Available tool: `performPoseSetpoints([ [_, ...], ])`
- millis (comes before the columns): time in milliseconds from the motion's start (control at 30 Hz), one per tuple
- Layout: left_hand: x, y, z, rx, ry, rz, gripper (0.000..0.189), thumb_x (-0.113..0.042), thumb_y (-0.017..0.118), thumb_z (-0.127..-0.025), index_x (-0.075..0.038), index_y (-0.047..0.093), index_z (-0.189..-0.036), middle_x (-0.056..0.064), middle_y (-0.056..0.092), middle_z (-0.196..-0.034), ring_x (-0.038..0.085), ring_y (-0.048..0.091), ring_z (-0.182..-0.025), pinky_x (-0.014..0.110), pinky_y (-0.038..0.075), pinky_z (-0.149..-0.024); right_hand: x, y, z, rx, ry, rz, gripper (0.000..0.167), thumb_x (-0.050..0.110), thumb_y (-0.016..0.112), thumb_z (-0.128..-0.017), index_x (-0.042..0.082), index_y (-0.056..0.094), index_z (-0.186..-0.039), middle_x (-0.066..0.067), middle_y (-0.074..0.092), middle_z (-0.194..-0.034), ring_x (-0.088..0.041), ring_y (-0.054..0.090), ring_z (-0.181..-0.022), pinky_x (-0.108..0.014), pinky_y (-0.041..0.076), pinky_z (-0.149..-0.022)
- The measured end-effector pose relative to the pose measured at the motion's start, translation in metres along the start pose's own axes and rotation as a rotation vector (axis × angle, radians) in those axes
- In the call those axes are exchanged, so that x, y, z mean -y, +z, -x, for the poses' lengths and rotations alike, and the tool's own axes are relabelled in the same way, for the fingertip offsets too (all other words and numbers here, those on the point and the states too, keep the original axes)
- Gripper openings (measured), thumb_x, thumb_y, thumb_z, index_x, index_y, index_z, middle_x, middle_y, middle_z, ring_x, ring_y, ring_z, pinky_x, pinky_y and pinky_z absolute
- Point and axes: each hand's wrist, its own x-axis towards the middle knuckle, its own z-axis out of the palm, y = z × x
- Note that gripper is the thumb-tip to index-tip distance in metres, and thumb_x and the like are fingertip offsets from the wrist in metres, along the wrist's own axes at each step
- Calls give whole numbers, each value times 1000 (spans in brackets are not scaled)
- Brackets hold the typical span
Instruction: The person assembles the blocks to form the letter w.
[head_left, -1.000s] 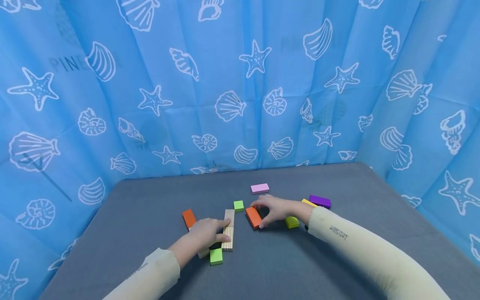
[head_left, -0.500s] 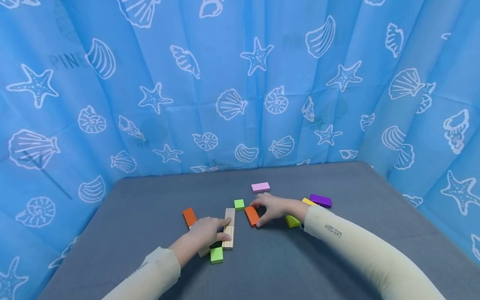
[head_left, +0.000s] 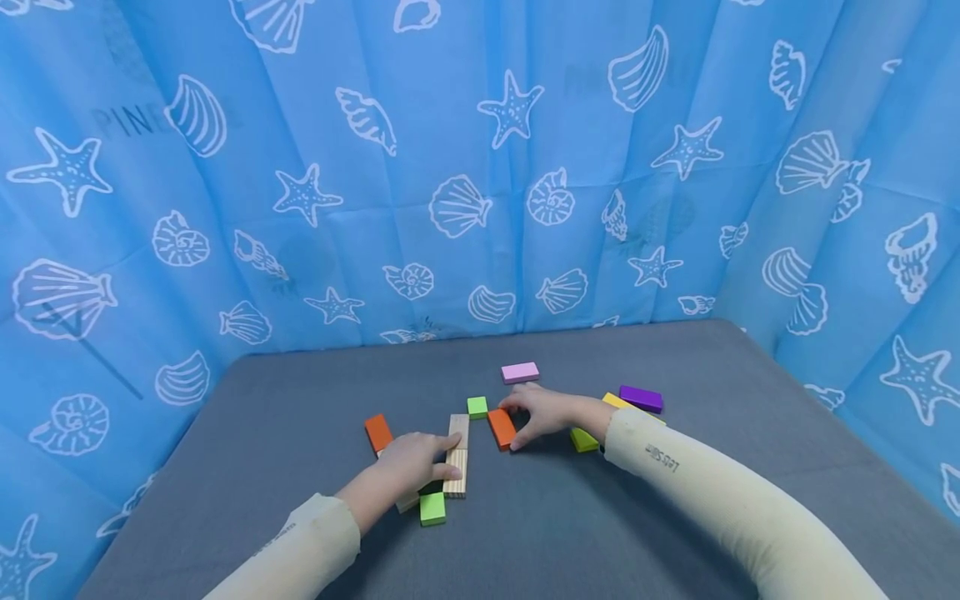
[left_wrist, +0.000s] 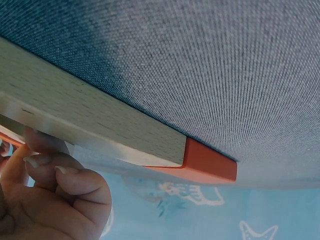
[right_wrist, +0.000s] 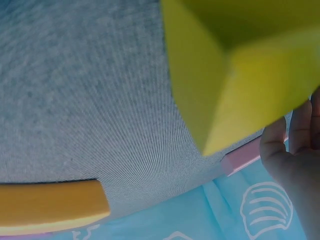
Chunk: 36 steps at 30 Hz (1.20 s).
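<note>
My right hand point(head_left: 546, 414) pinches an orange block point(head_left: 502, 429) between thumb and fingers as it lies on the table. The block's far left corner is at or against a small light green block point(head_left: 477, 407). My left hand point(head_left: 411, 468) rests its index fingertip and thumb on two plain wooden blocks, a far one point(head_left: 459, 427) and a near one point(head_left: 456, 483), laid end to end. Beyond its wrist lies another orange block point(head_left: 378, 434), joined to a plain wooden block point(left_wrist: 125, 130) partly hidden under the hand. A second light green block point(head_left: 432, 509) lies nearest me.
A pink block point(head_left: 521, 372) lies behind my right hand. Purple point(head_left: 641, 398) and yellow point(head_left: 617, 401) blocks lie to the right, with a yellow-green block point(head_left: 583, 440) partly under my right wrist. A blue shell-print curtain point(head_left: 480, 250) surrounds the grey table point(head_left: 540, 533).
My right hand has slid the orange block a little to the left, closing the gap to the far light green block. My left hand has stayed on the wooden blocks.
</note>
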Motion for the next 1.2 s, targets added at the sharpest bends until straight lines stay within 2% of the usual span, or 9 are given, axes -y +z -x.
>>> performPoseSetpoints([
  [233,-1,0,1,-2,-6,9,64,-45,68,-87,-23,50,-144,15,56,-136,34,53,-123,51,43,-98,1,-1,0,0,5,0,69,32,80,-81,7,52,-139,-4,52,-121,-22,45,-110,-45,38,-101],
  [367,0,0,1,0,-7,7,64,-45,68,-87,-23,50,-144,15,56,-136,34,52,-123,51,43,-98,0,-6,3,17,20,-73,75,30,80,-81,9,46,-144,-7,52,-127,-24,46,-115,-48,36,-105],
  [567,1,1,1,-10,-13,-1,64,-44,69,-87,-23,50,-144,15,56,-136,33,53,-122,50,44,-97,-10,-18,18,-7,30,-125,66,26,78,-84,10,50,-141,-12,52,-133,-31,46,-122,-53,35,-105],
  [767,2,-1,1,-24,-11,-6,64,-44,69,-86,-22,51,-144,15,56,-135,33,54,-122,49,44,-97,-25,-35,27,-85,25,-126,57,20,74,-88,3,52,-137,-18,54,-126,-36,49,-116,-51,42,-98],
  [1000,3,-2,0,-18,-9,-12,64,-44,69,-86,-22,51,-144,15,56,-136,33,54,-121,49,44,-96,-45,-48,17,-187,42,-84,58,17,73,-89,-2,49,-139,-23,54,-123,-40,52,-116,-50,45,-95],
  [1200,-1,1,1,-28,9,-14,63,-45,69,-86,-22,52,-143,15,57,-134,33,54,-120,49,45,-95,-58,-46,1,-211,77,-87,60,15,71,-90,-4,46,-141,-23,54,-123,-36,52,-112,-48,46,-93],
])
